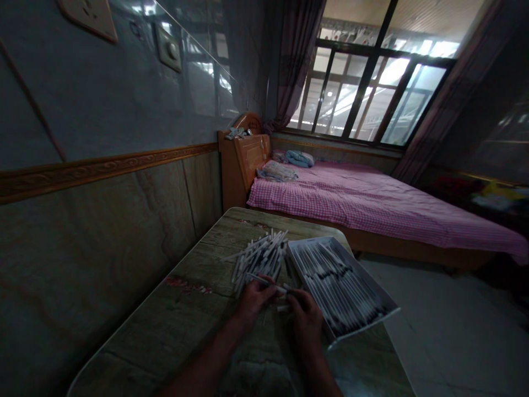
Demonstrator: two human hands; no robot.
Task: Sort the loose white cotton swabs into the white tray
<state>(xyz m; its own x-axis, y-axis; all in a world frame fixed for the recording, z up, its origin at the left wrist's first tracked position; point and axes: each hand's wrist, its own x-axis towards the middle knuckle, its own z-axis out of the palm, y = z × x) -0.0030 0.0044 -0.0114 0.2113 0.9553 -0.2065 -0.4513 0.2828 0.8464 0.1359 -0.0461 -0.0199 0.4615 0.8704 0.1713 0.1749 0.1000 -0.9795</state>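
A thin white stick point(268, 283) lies across the space between the person's two bare hands. The left hand point(255, 300) curls its fingers together and pinches the stick near one end, while the fingertips of the right hand point(308, 317) bunch closely at the other end and appear to pinch it too, though the dim light hides the exact grip.

Just beyond the left fingers sits a loose pile of white sticks point(258, 259), smooth, slender and crossing at all angles. Beyond the right fingers, nearly touching them, a shallow white tray point(314, 246) with a straight, thin rim holds many similar sticks in roughly parallel rows, with a dark band running across them.

Under the wrists stretches a mottled green-brown table point(173, 325), its marbled surface worn and rounded at the corner. Both forearms point(210, 358) reach in from the bottom edge, angled toward each other. Far past the fingertips stands a wooden bed with a pink gingham sheet point(363, 204).
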